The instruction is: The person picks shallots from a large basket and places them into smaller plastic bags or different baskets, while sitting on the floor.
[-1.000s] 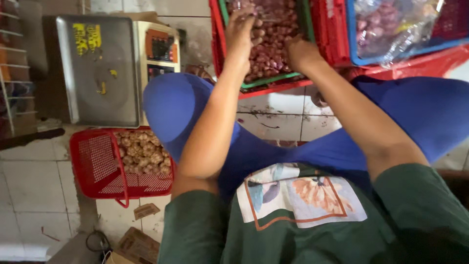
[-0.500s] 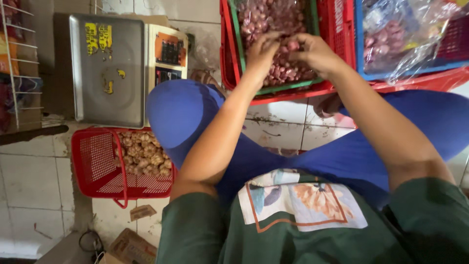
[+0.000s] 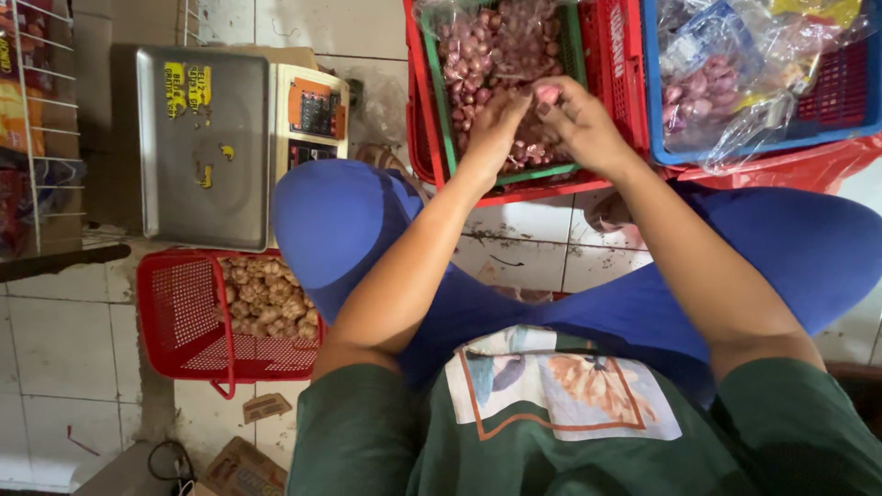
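Observation:
My left hand (image 3: pixel 496 124) and my right hand (image 3: pixel 574 119) meet over a green basket (image 3: pixel 439 92) full of small purple shallots (image 3: pixel 487 50). The green basket sits inside a red crate (image 3: pixel 418 138) on the tiled floor. Between the fingertips of both hands is one pinkish shallot (image 3: pixel 548 93); my right hand pinches it and my left fingers touch it. My knees in blue trousers (image 3: pixel 340 220) spread on either side below the crate.
A metal weighing scale (image 3: pixel 207 147) with a keypad stands at the left. A red basket (image 3: pixel 184 317) holding garlic bulbs (image 3: pixel 266 298) lies beside my left knee. A blue crate (image 3: pixel 763 147) with plastic bags of shallots is at the upper right. A wire rack (image 3: pixel 32 129) is at the far left.
Both hands have drawn back from deep in the basket toward its near edge and come together on one shallot. The view has tilted down slightly.

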